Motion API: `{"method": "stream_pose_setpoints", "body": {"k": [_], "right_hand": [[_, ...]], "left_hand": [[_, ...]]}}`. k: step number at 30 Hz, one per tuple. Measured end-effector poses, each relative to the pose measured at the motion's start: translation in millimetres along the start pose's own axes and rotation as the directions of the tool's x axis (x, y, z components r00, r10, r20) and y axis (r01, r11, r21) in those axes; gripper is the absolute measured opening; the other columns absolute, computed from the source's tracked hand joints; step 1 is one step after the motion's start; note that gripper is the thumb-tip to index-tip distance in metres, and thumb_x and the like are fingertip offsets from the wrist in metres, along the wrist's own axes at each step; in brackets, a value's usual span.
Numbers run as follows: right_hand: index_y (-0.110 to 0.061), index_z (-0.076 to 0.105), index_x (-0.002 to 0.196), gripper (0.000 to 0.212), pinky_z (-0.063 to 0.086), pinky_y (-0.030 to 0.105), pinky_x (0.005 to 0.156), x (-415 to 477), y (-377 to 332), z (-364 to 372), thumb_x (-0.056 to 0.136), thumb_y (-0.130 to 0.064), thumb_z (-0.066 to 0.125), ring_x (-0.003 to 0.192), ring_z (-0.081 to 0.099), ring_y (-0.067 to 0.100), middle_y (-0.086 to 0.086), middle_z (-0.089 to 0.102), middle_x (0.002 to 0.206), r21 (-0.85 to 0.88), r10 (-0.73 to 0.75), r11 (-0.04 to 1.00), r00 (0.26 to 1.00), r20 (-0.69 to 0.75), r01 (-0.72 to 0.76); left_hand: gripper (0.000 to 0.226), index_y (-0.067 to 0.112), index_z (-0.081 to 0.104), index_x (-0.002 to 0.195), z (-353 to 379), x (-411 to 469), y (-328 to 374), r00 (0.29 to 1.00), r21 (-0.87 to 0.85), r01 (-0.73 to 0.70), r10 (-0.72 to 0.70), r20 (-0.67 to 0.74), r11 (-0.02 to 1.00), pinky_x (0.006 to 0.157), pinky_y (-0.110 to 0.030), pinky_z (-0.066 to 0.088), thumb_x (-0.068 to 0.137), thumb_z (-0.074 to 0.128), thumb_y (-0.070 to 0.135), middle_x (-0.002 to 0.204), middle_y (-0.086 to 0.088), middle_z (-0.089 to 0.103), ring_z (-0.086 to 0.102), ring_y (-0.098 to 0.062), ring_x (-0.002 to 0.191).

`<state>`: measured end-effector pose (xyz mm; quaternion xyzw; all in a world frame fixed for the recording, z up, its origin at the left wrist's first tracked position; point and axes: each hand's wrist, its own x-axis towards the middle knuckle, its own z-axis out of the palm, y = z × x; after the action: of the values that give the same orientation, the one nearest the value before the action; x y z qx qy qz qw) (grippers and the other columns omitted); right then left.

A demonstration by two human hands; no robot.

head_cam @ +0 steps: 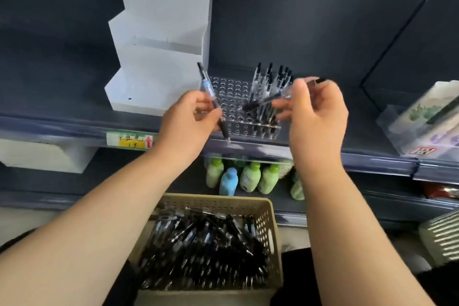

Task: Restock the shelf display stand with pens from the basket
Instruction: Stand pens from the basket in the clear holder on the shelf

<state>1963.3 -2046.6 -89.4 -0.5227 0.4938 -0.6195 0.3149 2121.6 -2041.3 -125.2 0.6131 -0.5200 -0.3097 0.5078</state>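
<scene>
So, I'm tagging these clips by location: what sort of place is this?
Probably a shop aisle: a price label on the shelf edge, a part-filled pen stand, and bottles lined up underneath.

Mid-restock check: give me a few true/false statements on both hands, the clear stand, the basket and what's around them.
1. The left hand grips a tilted pen. True.
2. The right hand holds nothing. False: it pinches another pen.
3. The clear stand is full. False: pens stand only in its right part, and the holes on its left are bare.
4. The basket holds many pens. True.
5. Bottles stand on the shelf below the clear stand. True.
6. The white tiered stand sits to the right of the clear stand. False: it sits to its left.
</scene>
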Motion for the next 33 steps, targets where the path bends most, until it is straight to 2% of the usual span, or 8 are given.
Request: {"method": "stream_pose_setpoints", "body": {"k": [4,8,10,13,18,28,31,33], "right_hand": [[-0.032,0.043,0.083,0.021,0.056,0.036,0.068,48.5,-11.2,10.1,0.089,-0.019,0.059,0.063,0.068,0.012,-0.002,0.064,0.076,-0.199,-0.203,0.958,0.978,0.048,0.209],[-0.029,0.051,0.090,0.006,0.048,0.017,0.065,69.5,3.9,14.2,0.091,-0.030,0.057,0.068,0.061,0.007,-0.017,0.058,0.067,-0.500,-0.265,0.807,0.949,0.168,0.314],[-0.027,0.057,0.096,0.007,0.050,0.030,0.069,69.3,16.6,15.0,0.092,-0.032,0.055,0.069,0.059,0.012,-0.018,0.056,0.066,-0.576,-0.253,0.751,0.946,0.201,0.323],[-0.027,0.062,0.101,0.013,0.051,0.039,0.070,70.6,28.4,17.7,0.091,-0.033,0.057,0.073,0.059,0.019,-0.008,0.062,0.076,-0.625,-0.280,0.692,0.932,0.229,0.361],[-0.030,0.064,0.100,0.011,0.051,0.036,0.072,84.2,30.7,24.1,0.090,-0.032,0.059,0.076,0.056,0.015,-0.013,0.056,0.075,-0.639,-0.271,0.672,0.927,0.259,0.374],[-0.028,0.062,0.110,0.020,0.049,0.036,0.070,79.8,32.3,34.1,0.091,-0.032,0.056,0.088,0.056,0.022,-0.015,0.052,0.079,-0.678,-0.330,0.582,0.893,0.307,0.448],[-0.028,0.062,0.111,0.022,0.043,0.031,0.071,84.6,40.3,34.4,0.092,-0.033,0.053,0.093,0.051,0.020,-0.012,0.058,0.083,-0.714,-0.343,0.510,0.875,0.343,0.480],[-0.024,0.067,0.106,0.024,0.041,0.032,0.074,87.4,50.9,34.0,0.092,-0.031,0.049,0.095,0.051,0.026,-0.002,0.065,0.092,-0.729,-0.372,0.451,0.851,0.370,0.515]], "left_hand": [[0.034,0.039,0.048,0.092,14.3,33.3,10.5,0.989,-0.043,-0.146,0.145,-0.032,0.988,0.083,-0.040,0.055,0.085,0.065,0.011,0.089,0.009,0.066,0.067,-0.011,0.084],[0.028,0.040,0.047,0.093,26.7,54.4,11.4,0.974,0.046,-0.223,0.224,-0.015,0.974,0.079,-0.019,0.051,0.087,0.063,0.018,0.088,0.014,0.067,0.065,-0.001,0.083],[0.023,0.037,0.048,0.096,28.3,60.9,6.9,0.972,0.069,-0.232,0.234,-0.020,0.970,0.075,-0.015,0.049,0.087,0.063,0.021,0.086,0.017,0.066,0.063,0.001,0.081],[0.020,0.032,0.051,0.097,26.3,66.5,-0.7,0.979,0.058,-0.199,0.202,-0.038,0.978,0.081,-0.023,0.052,0.086,0.063,0.021,0.088,0.015,0.068,0.065,-0.005,0.081],[0.020,0.031,0.051,0.095,28.3,73.8,-2.7,0.979,0.020,-0.201,0.201,-0.028,0.979,0.086,-0.036,0.054,0.086,0.063,0.018,0.090,0.010,0.070,0.068,-0.010,0.084],[0.023,0.031,0.051,0.098,47.6,67.2,-11.3,0.969,0.049,-0.246,0.244,0.044,0.968,0.068,-0.003,0.045,0.087,0.062,0.015,0.090,0.012,0.064,0.060,-0.001,0.080],[0.022,0.028,0.051,0.099,52.9,67.3,-13.4,0.965,0.064,-0.259,0.255,0.062,0.964,0.069,-0.005,0.046,0.088,0.062,0.014,0.088,0.011,0.062,0.061,-0.004,0.081],[0.020,0.022,0.055,0.103,56.7,69.2,-17.2,0.963,0.087,-0.265,0.260,0.069,0.960,0.073,-0.014,0.050,0.087,0.063,0.013,0.087,0.010,0.061,0.061,-0.007,0.081]]}}
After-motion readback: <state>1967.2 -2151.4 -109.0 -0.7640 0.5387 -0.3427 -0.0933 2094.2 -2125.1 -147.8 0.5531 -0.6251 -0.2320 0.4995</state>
